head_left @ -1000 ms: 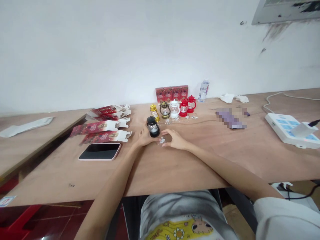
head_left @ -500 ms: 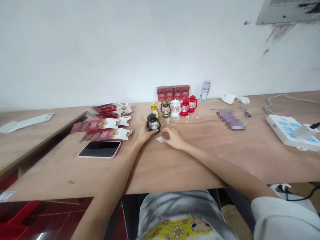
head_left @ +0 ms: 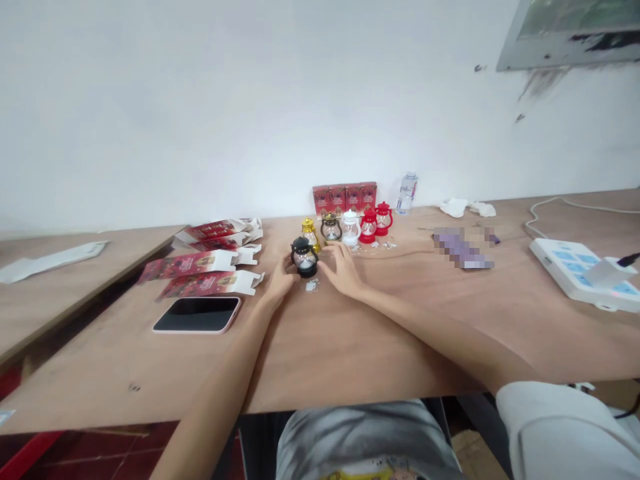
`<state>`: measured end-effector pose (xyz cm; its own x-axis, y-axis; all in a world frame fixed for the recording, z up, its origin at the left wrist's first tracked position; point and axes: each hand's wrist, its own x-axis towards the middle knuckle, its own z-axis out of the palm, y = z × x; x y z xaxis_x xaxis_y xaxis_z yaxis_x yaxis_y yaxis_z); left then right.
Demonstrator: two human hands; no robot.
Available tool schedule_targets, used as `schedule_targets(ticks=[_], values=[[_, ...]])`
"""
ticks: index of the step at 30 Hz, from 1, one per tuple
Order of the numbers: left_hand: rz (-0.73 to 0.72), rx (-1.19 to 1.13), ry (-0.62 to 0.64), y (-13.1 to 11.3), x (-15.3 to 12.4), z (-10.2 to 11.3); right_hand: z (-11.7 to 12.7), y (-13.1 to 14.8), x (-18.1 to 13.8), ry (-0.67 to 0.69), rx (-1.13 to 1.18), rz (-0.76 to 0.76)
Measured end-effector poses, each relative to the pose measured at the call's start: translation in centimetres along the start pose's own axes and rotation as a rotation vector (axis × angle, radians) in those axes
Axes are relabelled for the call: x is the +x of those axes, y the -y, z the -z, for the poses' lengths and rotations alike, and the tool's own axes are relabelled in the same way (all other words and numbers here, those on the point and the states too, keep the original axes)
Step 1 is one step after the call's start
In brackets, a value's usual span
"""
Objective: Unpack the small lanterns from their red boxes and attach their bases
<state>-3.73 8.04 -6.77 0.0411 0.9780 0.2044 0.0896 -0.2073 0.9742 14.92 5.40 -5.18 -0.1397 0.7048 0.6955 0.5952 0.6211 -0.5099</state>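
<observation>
Two hands flank the lantern
My feed: right hand now off the scraps, seemingly for lantern work; both half-curled, grip unclear.

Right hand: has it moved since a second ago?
Yes. Judged against the white lantern in the back row, the right hand has shifted forward, closer to that lantern.

L hand w/ fingertips partly hidden by black lantern, bits in front of it too sm to ID, purple item to its R pixelated, print on red boxes behind it unreadable, wall panel far up-R cut off.
</observation>
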Motion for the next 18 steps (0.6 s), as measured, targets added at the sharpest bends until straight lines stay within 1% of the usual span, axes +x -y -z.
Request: schedule_targets(ticks=[3,5,6,8,9,11,13,16,18], values=[[0.011,0.034,-0.096,0.6,0.4,0.5,1.1,-0.7,4.7,-0.155,-0.073,0.004],[0.010,0.024,-0.149,0.9,0.4,0.6,1.6,-1.1,8.9,-0.128,-0.141,-0.010],[0.006,0.013,-0.167,1.0,0.4,0.6,1.6,-1.4,11.1,-0.108,-0.176,-0.062],[0.003,-0.007,-0.202,1.1,0.3,0.5,1.3,-2.2,15.2,-0.036,-0.230,-0.207],[0.003,-0.018,-0.220,1.1,0.2,0.4,0.9,-2.6,17.0,0.024,-0.250,-0.243],[0.002,-0.040,-0.254,1.0,0.1,0.2,0.1,-3.6,19.8,0.143,-0.309,-0.250],[0.000,-0.067,-0.288,0.9,0.0,-0.1,-0.8,-4.8,21.7,0.242,-0.370,-0.230],[0.002,-0.108,-0.326,0.8,0.0,-0.5,-2.2,-6.9,23.3,0.373,-0.429,-0.187],[0.012,-0.150,-0.364,0.6,0.1,-0.8,-3.1,-8.5,23.8,0.401,-0.440,-0.151]])
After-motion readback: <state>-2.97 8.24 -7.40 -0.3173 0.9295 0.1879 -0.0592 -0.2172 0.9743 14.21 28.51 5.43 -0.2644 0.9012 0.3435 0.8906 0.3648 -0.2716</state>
